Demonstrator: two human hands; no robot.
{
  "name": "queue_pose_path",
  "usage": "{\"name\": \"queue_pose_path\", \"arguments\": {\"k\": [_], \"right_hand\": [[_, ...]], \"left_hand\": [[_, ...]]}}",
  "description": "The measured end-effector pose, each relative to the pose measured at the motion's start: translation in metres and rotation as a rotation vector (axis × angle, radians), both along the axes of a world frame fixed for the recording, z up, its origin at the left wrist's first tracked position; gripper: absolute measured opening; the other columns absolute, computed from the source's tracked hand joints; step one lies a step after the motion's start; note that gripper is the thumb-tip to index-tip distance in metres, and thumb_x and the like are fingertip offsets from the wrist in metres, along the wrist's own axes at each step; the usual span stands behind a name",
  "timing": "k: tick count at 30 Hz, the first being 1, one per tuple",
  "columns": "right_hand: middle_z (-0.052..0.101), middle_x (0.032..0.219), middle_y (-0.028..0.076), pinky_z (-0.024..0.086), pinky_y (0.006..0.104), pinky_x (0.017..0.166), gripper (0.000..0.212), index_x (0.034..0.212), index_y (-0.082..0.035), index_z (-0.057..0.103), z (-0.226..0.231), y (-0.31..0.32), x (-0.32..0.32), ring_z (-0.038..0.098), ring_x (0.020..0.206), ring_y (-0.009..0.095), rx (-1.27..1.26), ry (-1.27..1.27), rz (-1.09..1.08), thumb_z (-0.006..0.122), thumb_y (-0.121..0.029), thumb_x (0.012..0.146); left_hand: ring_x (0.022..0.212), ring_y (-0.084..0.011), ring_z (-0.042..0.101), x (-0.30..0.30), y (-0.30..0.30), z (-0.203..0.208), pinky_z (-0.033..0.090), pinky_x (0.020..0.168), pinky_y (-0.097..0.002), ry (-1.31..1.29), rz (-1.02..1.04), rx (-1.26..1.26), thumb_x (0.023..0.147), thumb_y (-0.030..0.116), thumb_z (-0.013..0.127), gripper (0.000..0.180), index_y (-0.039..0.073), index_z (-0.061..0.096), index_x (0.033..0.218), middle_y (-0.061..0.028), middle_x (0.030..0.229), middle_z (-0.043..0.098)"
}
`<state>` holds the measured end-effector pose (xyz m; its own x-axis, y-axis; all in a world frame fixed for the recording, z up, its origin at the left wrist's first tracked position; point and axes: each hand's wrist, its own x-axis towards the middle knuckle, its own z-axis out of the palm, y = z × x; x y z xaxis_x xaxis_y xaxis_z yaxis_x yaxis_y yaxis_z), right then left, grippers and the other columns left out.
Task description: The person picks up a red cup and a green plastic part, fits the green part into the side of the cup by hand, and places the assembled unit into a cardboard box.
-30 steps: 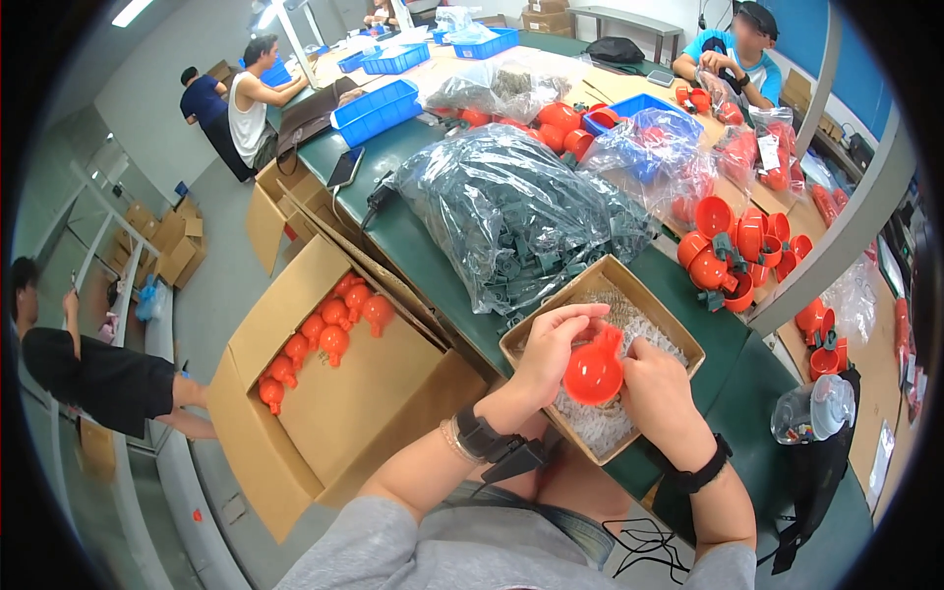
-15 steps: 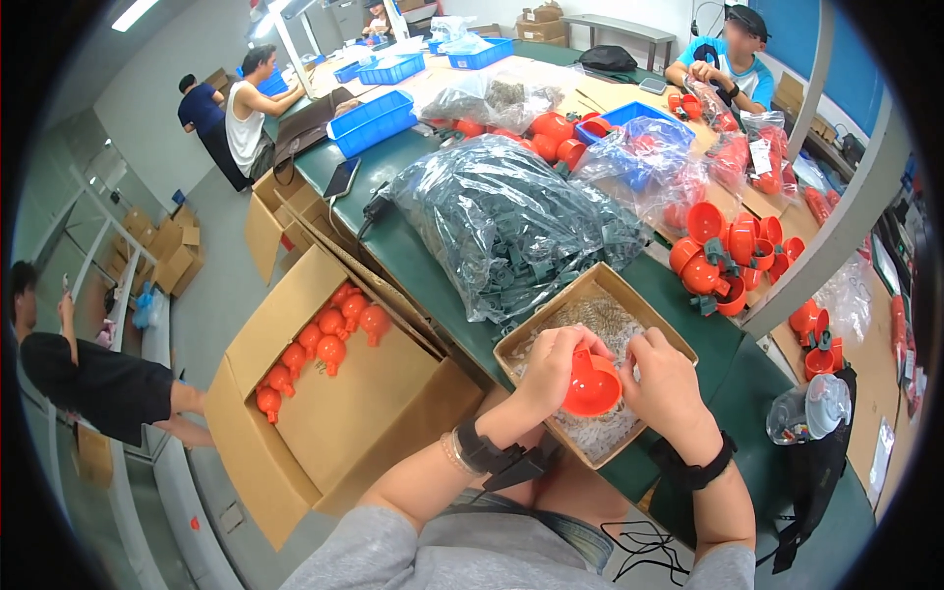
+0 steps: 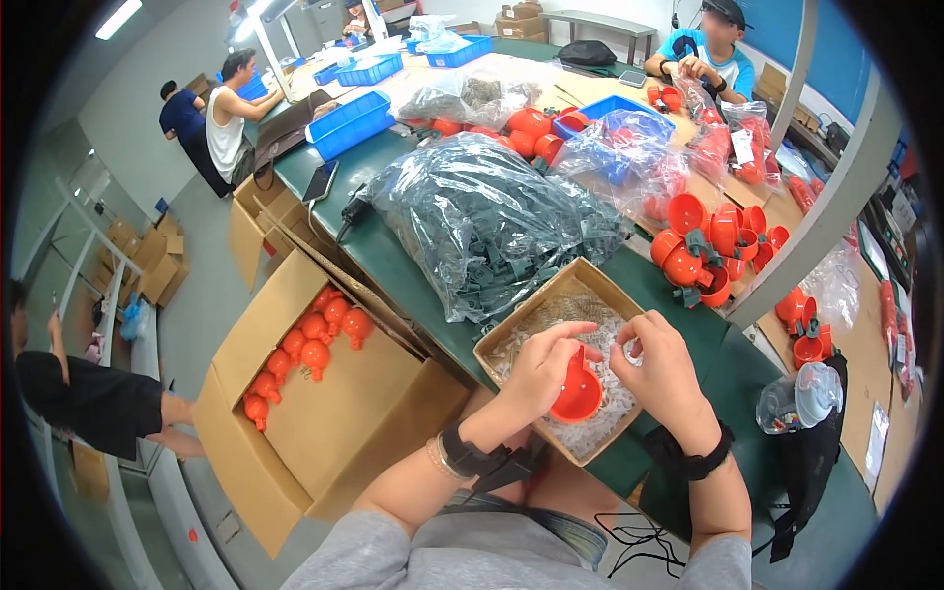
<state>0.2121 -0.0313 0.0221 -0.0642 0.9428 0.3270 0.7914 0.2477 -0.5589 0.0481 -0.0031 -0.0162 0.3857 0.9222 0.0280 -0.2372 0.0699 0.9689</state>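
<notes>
In the head view, the left hand [image 3: 536, 372] is bent around the side of a red cup [image 3: 576, 397], its thumb and curled fingers closed on it near the upper part, while the index finger reaches out toward the other hand. The right hand [image 3: 671, 374] is raised just to the right, apart from the cup and from the left hand, with its fingers curled and the fingertips drawn in close to the thumb; whether they meet, or pinch something small, I cannot tell. The cup is glossy and rounded, its mouth turned up toward the camera, with a narrower part rising from its far side between the hands. It is held over a shallow cardboard box [image 3: 610, 298], where small white pieces [image 3: 616, 417] lie loose and finer, tan-coloured ones gather toward the far end. The box sits at the edge of a green table [image 3: 713, 366], just beside a large clear bag of dark green parts [image 3: 492, 231]. To the left, an open carton [image 3: 359, 418] holds a cluster of red rounded pieces [image 3: 315, 358] along its far side.
</notes>
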Motion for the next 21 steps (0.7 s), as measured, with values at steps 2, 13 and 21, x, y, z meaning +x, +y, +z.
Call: {"name": "queue_pose_path", "arguments": {"k": [2,13,21], "right_hand": [[0.054,0.079,0.012,0.047,0.0362,0.061,0.012,0.077,-0.002,0.057,0.000,0.001,0.001,0.058,0.068,0.027,-0.005,0.036,-0.002,0.065,-0.009,0.071],[0.059,0.074,0.009,0.050,0.0256,0.061,0.009,0.080,0.003,0.057,-0.001,0.005,0.001,0.062,0.068,0.016,-0.007,0.472,0.086,0.061,0.002,0.071],[0.060,0.081,0.004,0.049,0.0207,0.068,0.007,0.084,0.003,0.056,0.003,0.006,0.003,0.058,0.074,0.008,-0.284,0.743,0.132,0.058,0.004,0.077]], "left_hand": [[0.082,-0.0129,0.059,0.000,0.002,-0.004,0.046,0.075,-0.0261,0.090,-0.019,0.075,0.092,0.014,0.035,0.028,-0.003,0.053,0.106,-0.0118,0.086,0.065],[0.100,-0.0207,0.059,-0.004,0.007,-0.002,0.050,0.083,-0.0316,-0.190,-0.038,-0.030,0.094,0.009,0.043,0.018,0.002,0.037,0.110,-0.0226,0.119,0.053],[0.091,-0.0167,0.061,-0.007,0.008,0.003,0.051,0.079,-0.0276,-0.190,-0.013,-0.065,0.090,0.010,0.054,0.020,-0.003,0.054,0.105,-0.0179,0.105,0.062]]}}
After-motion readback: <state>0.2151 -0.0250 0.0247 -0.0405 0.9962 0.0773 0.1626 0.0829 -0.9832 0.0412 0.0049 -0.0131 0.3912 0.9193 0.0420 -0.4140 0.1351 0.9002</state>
